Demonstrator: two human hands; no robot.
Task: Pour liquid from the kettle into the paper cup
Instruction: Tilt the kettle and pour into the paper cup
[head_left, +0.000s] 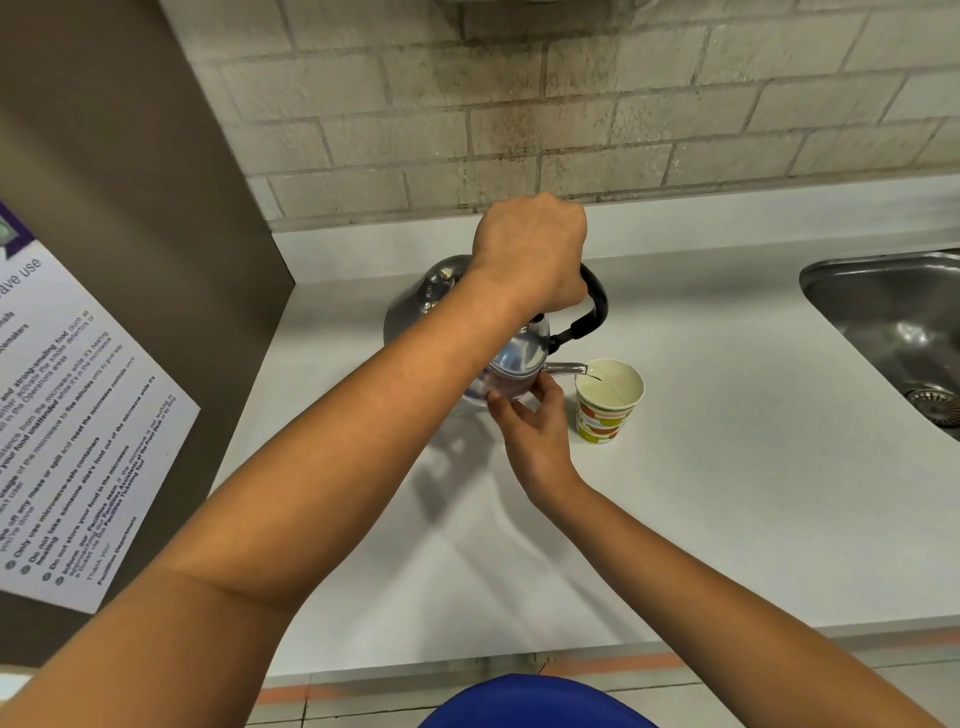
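A shiny steel kettle (415, 306) with a black handle is tilted to the right above the white counter. My left hand (535, 249) is closed around the top of that handle. My right hand (530, 426) props the kettle's lower front with its fingertips, just under the spout. The spout tip reaches over the rim of a paper cup (608, 410), white inside with coloured spots outside, standing upright on the counter. A thin dark trickle shows at the spout's mouth inside the cup.
A steel sink (893, 317) is sunk into the white counter (727, 493) at the right. A brick wall runs along the back. A brown panel with a printed notice (78, 441) stands at the left. The counter's front edge lies near my body.
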